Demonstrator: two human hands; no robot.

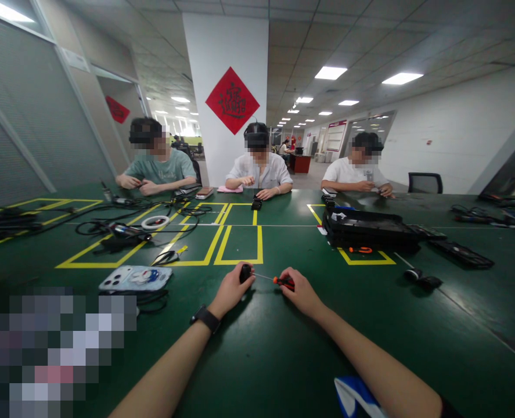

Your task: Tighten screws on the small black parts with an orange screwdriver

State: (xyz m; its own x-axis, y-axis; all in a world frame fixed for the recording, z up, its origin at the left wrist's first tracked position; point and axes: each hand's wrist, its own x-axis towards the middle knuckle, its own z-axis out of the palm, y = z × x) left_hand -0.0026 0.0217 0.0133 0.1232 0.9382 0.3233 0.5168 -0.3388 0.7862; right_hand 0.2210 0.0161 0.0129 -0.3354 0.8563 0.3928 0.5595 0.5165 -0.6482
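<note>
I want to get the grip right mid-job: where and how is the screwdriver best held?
Probably by its orange-and-black handle, from the right, as the right hand has it. The handle is the thick end and lies on that side; the thin metal shaft points left toward the black piece in the left hand.

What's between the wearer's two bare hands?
Head view: the thin metal shaft of the orange-and-black screwdriver in the right hand, pointing at the small black rounded object in the left hand; contact unclear.
</note>
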